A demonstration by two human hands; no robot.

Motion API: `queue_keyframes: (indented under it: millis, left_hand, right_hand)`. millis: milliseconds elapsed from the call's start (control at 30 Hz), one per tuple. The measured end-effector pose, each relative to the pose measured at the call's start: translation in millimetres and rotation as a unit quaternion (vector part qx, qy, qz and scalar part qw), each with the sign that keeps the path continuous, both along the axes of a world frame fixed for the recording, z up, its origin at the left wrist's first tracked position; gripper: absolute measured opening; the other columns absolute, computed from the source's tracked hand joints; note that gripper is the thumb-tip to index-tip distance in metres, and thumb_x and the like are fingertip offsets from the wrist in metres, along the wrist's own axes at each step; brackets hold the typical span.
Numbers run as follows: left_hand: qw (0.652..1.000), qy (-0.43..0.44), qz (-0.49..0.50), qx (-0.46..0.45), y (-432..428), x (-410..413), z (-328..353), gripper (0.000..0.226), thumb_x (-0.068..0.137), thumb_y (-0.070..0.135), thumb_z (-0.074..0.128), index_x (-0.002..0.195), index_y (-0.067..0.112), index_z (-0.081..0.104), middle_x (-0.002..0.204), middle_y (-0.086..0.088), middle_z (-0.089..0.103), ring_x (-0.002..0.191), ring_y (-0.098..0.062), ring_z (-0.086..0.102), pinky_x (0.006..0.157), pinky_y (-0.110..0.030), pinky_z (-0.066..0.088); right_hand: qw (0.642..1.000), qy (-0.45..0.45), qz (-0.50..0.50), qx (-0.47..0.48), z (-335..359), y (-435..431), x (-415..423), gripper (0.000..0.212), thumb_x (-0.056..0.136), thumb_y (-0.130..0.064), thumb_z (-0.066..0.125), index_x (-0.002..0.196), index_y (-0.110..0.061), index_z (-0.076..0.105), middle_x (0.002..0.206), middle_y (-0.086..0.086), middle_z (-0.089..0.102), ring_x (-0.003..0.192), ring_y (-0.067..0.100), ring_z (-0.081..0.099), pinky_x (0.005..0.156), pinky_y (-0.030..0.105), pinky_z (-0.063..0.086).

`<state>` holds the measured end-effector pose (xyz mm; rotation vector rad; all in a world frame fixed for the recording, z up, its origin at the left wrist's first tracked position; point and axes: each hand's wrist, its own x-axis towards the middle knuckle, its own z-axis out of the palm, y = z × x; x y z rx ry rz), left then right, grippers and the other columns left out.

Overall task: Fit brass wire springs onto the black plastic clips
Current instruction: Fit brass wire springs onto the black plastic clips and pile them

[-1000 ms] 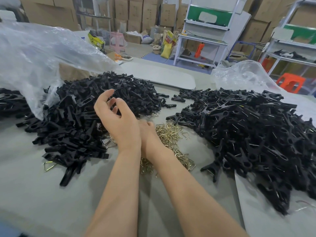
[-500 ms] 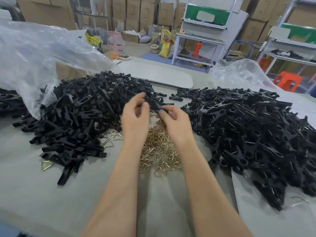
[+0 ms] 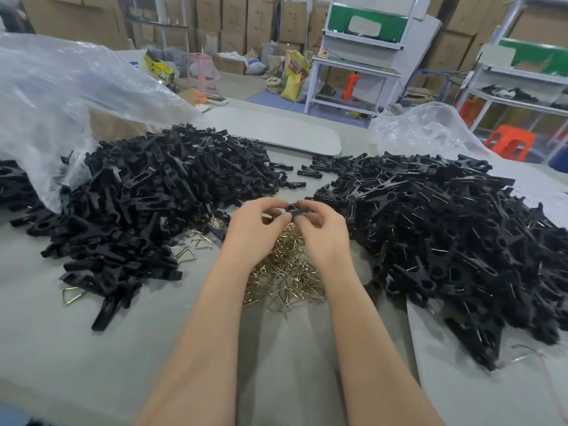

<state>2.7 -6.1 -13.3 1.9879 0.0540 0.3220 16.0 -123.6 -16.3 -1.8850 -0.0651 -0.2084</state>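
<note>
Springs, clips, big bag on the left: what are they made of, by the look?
Springs: thin bent wire, shiny gold tone, so brass or brass-plated; can't tell which. Clips: black moulded plastic, dull sheen, identical shapes. Bag: thin clear plastic film, crinkled, glossy, clips showing through it.

Beyond your grey desk [image 3: 129, 358], stacked cardboard boxes [image 3: 236, 23] line the back wall. A white workbench [image 3: 356, 67] with a green panel stands ahead of you, with a pink stool [image 3: 201, 69] to its left. An orange stool [image 3: 511, 142] sits beside the shelving rack [image 3: 519, 84] on the right.
</note>
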Motion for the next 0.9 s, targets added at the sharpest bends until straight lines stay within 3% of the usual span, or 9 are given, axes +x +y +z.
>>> queue_keyframes:
  millis: [133, 200, 333, 400, 467, 533, 667, 767, 900]
  left_hand:
    - [0.999, -0.013, 0.032, -0.006, 0, 1, 0, 0.015, 0.09, 0.019, 0.062, 0.104, 0.023, 0.068, 0.084, 0.017, 0.062, 0.082, -0.005, 0.059, 0.077, -0.022, 0.042]
    - [0.997, -0.025, 0.063, -0.048, 1, 2, 1, 0.016, 0.091, 0.017, 0.061, 0.105, 0.022, 0.067, 0.087, 0.015, 0.062, 0.087, -0.007, 0.058, 0.082, -0.024, 0.043]
    - [0.972, -0.015, 0.061, -0.224, 3, 2, 1, 0.017, 0.093, 0.015, 0.058, 0.102, 0.026, 0.067, 0.092, 0.014, 0.063, 0.087, -0.002, 0.057, 0.085, -0.021, 0.045]
    - [0.961, -0.006, 0.045, -0.272, 3, 2, 0, 0.017, 0.093, 0.014, 0.059, 0.093, 0.03, 0.066, 0.092, 0.014, 0.065, 0.088, 0.001, 0.058, 0.084, -0.019, 0.047]
    - [0.954, 0.001, 0.028, -0.3, 1, 3, -1, 0.017, 0.092, 0.012, 0.059, 0.089, 0.028, 0.065, 0.09, 0.008, 0.066, 0.09, -0.007, 0.061, 0.087, -0.023, 0.049]
    - [0.949, 0.01, 0.003, -0.315, -2, 5, -2, 0.016, 0.091, 0.009, 0.06, 0.089, 0.023, 0.066, 0.087, 0.002, 0.069, 0.09, -0.012, 0.064, 0.088, -0.027, 0.051]
    - [0.955, 0.005, -0.009, -0.297, -4, 6, -4, 0.014, 0.09, 0.008, 0.062, 0.089, 0.021, 0.066, 0.07, 0.011, 0.069, 0.074, -0.004, 0.065, 0.075, -0.022, 0.052]
    - [0.949, 0.01, 0.001, -0.316, -4, 4, -3, 0.013, 0.09, 0.008, 0.063, 0.089, 0.021, 0.064, 0.077, 0.006, 0.067, 0.077, -0.007, 0.065, 0.074, -0.022, 0.054]
    - [0.942, 0.003, 0.009, -0.335, -8, 1, 1, 0.015, 0.09, 0.007, 0.062, 0.095, 0.022, 0.061, 0.084, -0.001, 0.069, 0.079, -0.009, 0.069, 0.075, -0.022, 0.057]
  right_hand:
    - [0.998, 0.039, 0.003, 0.058, 1, 3, 0, 0.037, 0.091, -0.006, 0.055, 0.128, -0.012, 0.056, 0.119, 0.011, 0.064, 0.105, 0.018, 0.061, 0.094, 0.031, 0.048]
    - [0.999, 0.03, 0.009, 0.034, 1, 4, 0, 0.036, 0.091, -0.003, 0.053, 0.126, -0.01, 0.059, 0.123, 0.007, 0.063, 0.108, 0.014, 0.059, 0.099, 0.027, 0.045]
    - [0.999, -0.042, -0.011, 0.004, 1, 6, -3, 0.026, 0.092, -0.006, 0.056, 0.114, -0.015, 0.066, 0.108, -0.007, 0.066, 0.101, 0.004, 0.059, 0.094, 0.018, 0.045]
    - [0.997, -0.063, -0.013, 0.049, 4, 6, -3, 0.022, 0.092, -0.008, 0.058, 0.108, -0.021, 0.065, 0.101, -0.012, 0.065, 0.099, 0.003, 0.062, 0.09, 0.015, 0.047]
    - [0.99, -0.055, -0.003, 0.131, 7, 6, -5, 0.018, 0.091, -0.009, 0.06, 0.1, -0.025, 0.06, 0.096, -0.012, 0.066, 0.093, 0.003, 0.064, 0.083, 0.013, 0.05]
    - [0.983, -0.049, 0.008, 0.178, 9, 7, -7, 0.017, 0.091, -0.008, 0.06, 0.094, -0.025, 0.058, 0.093, -0.005, 0.069, 0.09, 0.009, 0.067, 0.081, 0.017, 0.052]
    - [0.994, -0.06, 0.008, 0.092, 7, 10, -9, 0.013, 0.09, -0.011, 0.062, 0.1, -0.02, 0.063, 0.099, -0.003, 0.067, 0.092, 0.006, 0.064, 0.084, 0.019, 0.051]
    - [0.997, -0.056, 0.012, 0.046, 6, 9, -8, 0.02, 0.088, -0.015, 0.064, 0.107, -0.023, 0.063, 0.103, -0.002, 0.064, 0.094, 0.009, 0.062, 0.083, 0.019, 0.05]
    - [0.995, -0.044, -0.016, 0.087, 7, 5, -7, 0.021, 0.091, -0.011, 0.06, 0.109, -0.02, 0.06, 0.095, -0.002, 0.067, 0.091, 0.011, 0.065, 0.086, 0.027, 0.052]
